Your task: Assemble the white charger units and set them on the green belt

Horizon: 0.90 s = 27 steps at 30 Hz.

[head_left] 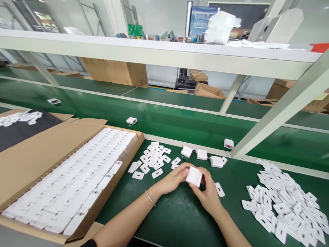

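Observation:
Between my two hands is a white cube-shaped charger (194, 176), held over the green bench. My left hand (177, 175) grips its left side, and my right hand (207, 187) closes on its right side and lower edge. Just beyond stand more white chargers (202, 154) in a short row, with metal prongs showing at their left. A single white plate with a slot (219, 189) lies right of my right hand. Left of my hands, a loose pile of such slotted plates (154, 156) spreads over the bench.
A cardboard box (128, 151) filled with rows of white chargers stands at the left. A big heap of slotted white plates (290, 202) covers the right. Behind the bench runs a green conveyor belt (164, 118) carrying spaced-out chargers. A slanted post (275, 109) supports the shelf (159, 51) above.

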Motion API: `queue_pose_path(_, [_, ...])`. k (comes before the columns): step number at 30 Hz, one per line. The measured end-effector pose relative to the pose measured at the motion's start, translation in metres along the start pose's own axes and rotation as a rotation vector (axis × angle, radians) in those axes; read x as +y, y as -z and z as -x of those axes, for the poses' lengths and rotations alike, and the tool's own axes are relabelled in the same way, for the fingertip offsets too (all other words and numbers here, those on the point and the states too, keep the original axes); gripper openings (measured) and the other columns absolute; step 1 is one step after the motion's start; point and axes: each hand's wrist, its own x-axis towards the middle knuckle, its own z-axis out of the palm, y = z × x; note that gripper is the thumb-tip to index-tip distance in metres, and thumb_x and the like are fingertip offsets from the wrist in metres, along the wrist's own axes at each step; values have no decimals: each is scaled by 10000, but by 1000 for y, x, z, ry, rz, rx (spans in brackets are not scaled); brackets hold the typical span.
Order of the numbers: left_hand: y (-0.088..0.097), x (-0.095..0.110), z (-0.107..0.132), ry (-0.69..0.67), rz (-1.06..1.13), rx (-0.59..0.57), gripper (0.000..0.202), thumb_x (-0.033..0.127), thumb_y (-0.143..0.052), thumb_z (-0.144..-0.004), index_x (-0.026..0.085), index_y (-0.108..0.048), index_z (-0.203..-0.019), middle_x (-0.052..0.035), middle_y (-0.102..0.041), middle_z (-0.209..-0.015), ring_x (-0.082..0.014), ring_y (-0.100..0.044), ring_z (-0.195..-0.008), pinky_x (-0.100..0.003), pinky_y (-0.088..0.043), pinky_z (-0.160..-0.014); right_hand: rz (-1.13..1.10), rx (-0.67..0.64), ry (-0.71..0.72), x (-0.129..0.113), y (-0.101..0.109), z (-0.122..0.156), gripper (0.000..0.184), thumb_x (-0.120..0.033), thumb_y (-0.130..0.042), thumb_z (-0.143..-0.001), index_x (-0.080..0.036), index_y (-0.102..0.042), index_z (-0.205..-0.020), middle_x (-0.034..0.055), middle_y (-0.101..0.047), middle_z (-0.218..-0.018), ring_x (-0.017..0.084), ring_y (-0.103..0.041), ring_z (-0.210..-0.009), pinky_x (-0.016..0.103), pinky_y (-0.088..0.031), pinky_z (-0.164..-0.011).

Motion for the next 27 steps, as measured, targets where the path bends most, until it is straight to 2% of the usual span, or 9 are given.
queue_pose_path(5, [-4, 18, 2, -43, -170, 28, 362, 493, -692, -961, 188, -577, -1118, -35, -632, -980, -157, -606, -879, -286, -463, -795, 86, -71, 60, 4, 2, 0, 405, -403, -617, -1002, -255, -529, -1369, 110, -691, -1223, 274, -703, -1006, 398, -600, -807])
queue_pose_path(8, [0, 38, 13, -41, -266, 150, 335, 359, -750, -902, 207, -511, -1082, -6, -583, -958, -132, -597, -807, -252, -460, -715, 168, -122, 99, 5, 3, -2, 652, -457, -581, -1016, -273, -324, -1587, 138, -654, -1356, 287, -704, -1065, 436, -604, -860])
queue_pose_path(10, [12, 55, 27, -98, -394, 328, 412, 262, -743, -866, 239, -466, -1171, 9, -554, -986, -116, -597, -767, -230, -457, -667, 258, -101, 105, 4, 4, -4, 738, -517, -557, -1012, -242, -251, -1625, 143, -681, -1273, 287, -713, -985, 438, -604, -817])
queue_pose_path(12, [31, 77, 44, -165, -644, 579, 526, 213, -703, -861, 267, -423, -1304, 3, -551, -1022, -117, -600, -740, -235, -463, -645, 418, -45, 67, 4, 9, -6, 610, -536, -502, -1022, -190, -402, -1514, 135, -704, -1099, 293, -711, -900, 407, -584, -715])
queue_pose_path(14, [56, 101, 62, -155, -1036, 867, 524, 219, -649, -890, 249, -427, -1364, -23, -583, -1032, -144, -607, -728, -275, -489, -667, 623, -39, -40, 6, 17, -7, 395, -495, -459, -1033, -171, -559, -1236, 120, -692, -934, 301, -708, -824, 362, -521, -595])
queue_pose_path(17, [94, 130, 82, 13, -1487, 1094, 382, 237, -563, -927, 220, -509, -1305, -80, -652, -1077, -243, -661, -842, -361, -527, -760, 820, -260, -326, 10, 35, -7, 237, -419, -454, -1035, -220, -506, -916, 62, -644, -705, 279, -686, -642, 312, -396, -475])
queue_pose_path(19, [116, 138, 91, 64, -1572, 1107, 336, 226, -546, -915, 200, -558, -1251, -119, -680, -1086, -325, -660, -997, -413, -530, -829, 831, -457, -496, 12, 44, -7, 235, -364, -431, -1056, -248, -438, -851, 6, -584, -578, 246, -644, -524, 295, -329, -449])
queue_pose_path(21, [132, 136, 97, 95, -1606, 1069, 327, 220, -544, -898, 183, -585, -1220, -139, -702, -1043, -380, -634, -1091, -453, -529, -867, 797, -569, -557, 12, 49, -7, 243, -309, -410, -1071, -263, -397, -833, -21, -551, -528, 230, -622, -492, 290, -286, -455])
queue_pose_path(27, [155, 108, 107, 124, -1647, 835, 287, 295, -470, -963, 186, -593, -1199, -144, -722, -1161, -345, -664, -1119, -466, -547, -932, 728, -593, -490, 7, 46, -11, 245, -229, -415, -1058, -275, -342, -828, -16, -598, -609, 211, -619, -552, 287, -250, -489])
